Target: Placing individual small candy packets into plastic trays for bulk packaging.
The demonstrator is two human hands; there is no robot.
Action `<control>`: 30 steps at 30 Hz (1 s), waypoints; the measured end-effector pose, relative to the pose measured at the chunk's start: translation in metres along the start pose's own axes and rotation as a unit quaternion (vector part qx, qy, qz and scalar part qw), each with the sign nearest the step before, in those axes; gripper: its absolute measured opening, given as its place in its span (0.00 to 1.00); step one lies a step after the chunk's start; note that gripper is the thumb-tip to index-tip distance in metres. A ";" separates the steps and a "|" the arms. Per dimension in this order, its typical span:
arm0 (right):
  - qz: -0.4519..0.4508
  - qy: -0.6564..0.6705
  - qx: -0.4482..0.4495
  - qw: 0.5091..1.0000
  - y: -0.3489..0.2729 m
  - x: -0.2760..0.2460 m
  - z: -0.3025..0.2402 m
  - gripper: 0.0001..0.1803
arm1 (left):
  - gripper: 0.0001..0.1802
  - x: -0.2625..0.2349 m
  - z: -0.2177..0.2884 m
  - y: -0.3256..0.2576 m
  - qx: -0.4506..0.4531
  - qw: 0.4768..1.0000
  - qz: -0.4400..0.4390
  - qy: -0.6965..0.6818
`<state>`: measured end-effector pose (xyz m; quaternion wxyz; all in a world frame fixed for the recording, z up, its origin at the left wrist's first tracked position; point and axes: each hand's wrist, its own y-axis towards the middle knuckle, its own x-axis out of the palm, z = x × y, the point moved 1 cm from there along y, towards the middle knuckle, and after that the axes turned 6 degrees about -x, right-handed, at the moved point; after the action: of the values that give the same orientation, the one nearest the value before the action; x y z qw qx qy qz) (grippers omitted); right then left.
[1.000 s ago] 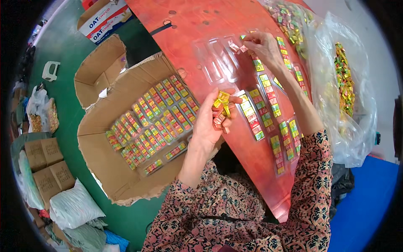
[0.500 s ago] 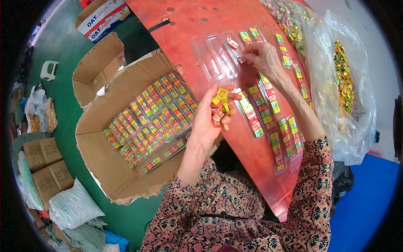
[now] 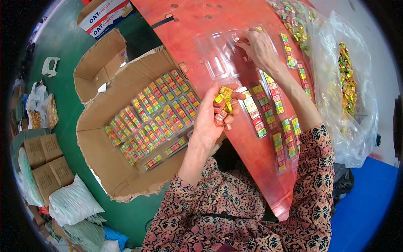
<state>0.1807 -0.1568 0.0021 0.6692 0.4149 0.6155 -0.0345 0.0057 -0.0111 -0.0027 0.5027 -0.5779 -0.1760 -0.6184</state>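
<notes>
My left hand [image 3: 205,119] is cupped, palm up, around a handful of small wrapped candies [image 3: 225,102], yellow and red. Over the far part of the red table, my right hand [image 3: 259,49] has its fingertips pinched on a single reddish wrapped candy [image 3: 236,40]. That candy is at a clear plastic tray [image 3: 216,63] with long slots, partly hidden by the hand. Closer to me, several filled strips of candies [image 3: 254,113] in red, yellow and green lie in clear trays.
Left of the table, a cardboard box [image 3: 94,157] holds rows of filled candy trays [image 3: 161,122]. A large clear bag [image 3: 331,92] with loose candies [image 3: 347,80] lies along the right. Smaller cartons [image 3: 44,157] and a white sack [image 3: 75,199] stand on the green floor.
My right hand has moved slightly away from me and left, from a lower slot spot to the candy higher in the tray. The left hand keeps its handful, nearly still.
</notes>
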 end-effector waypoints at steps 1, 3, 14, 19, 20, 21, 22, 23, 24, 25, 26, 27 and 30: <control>-0.023 0.001 0.017 1.000 0.000 0.000 0.000 0.14 | 0.25 -0.001 0.000 0.000 0.000 1.000 0.002 -0.001; 0.000 -0.002 0.004 1.000 0.000 0.004 0.002 0.10 | 0.26 -0.002 0.000 0.000 0.003 1.000 0.006 0.005; -0.083 0.037 0.139 0.986 0.012 -0.007 -0.005 0.11 | 0.31 -0.005 -0.001 0.003 -0.006 1.000 0.000 -0.017; -0.103 0.025 0.107 0.989 0.015 -0.006 -0.001 0.10 | 0.33 -0.002 0.003 0.001 -0.023 0.999 -0.014 -0.037; -0.103 0.026 0.106 0.989 0.015 -0.005 -0.002 0.10 | 0.34 -0.002 0.003 0.000 -0.025 0.999 -0.011 -0.042; -0.114 0.046 0.141 0.982 0.015 -0.006 -0.004 0.10 | 0.35 -0.002 0.003 0.000 -0.027 0.999 -0.008 -0.046; -0.124 0.066 0.175 0.975 0.016 -0.006 -0.005 0.09 | 0.35 -0.003 0.003 0.001 -0.026 0.999 -0.008 -0.046; -0.124 0.066 0.174 0.975 0.015 -0.006 -0.005 0.09 | 0.35 -0.004 0.003 0.001 -0.029 0.998 -0.010 -0.046; -0.096 0.044 0.143 0.984 0.014 -0.008 -0.004 0.09 | 0.35 -0.005 0.003 0.001 -0.033 0.998 -0.014 -0.045; -0.067 0.022 0.111 0.991 0.013 -0.009 -0.003 0.09 | 0.35 -0.005 0.003 0.001 -0.033 0.998 -0.015 -0.045; -0.067 0.021 0.111 0.991 0.013 -0.009 -0.002 0.09 | 0.35 -0.005 0.003 0.001 -0.033 0.998 -0.017 -0.046; -0.047 0.001 0.076 0.996 0.012 -0.009 -0.003 0.09 | 0.35 -0.006 0.003 0.001 -0.034 0.998 -0.019 -0.048; -0.012 -0.012 -0.003 1.000 0.010 -0.011 -0.004 0.09 | 0.36 -0.007 0.003 0.000 -0.031 0.999 -0.014 -0.041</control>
<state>0.1806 -0.1531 0.0164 0.6774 0.4053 0.6123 -0.0456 0.0061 -0.0065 -0.0081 0.4680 -0.6157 -0.1854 -0.6063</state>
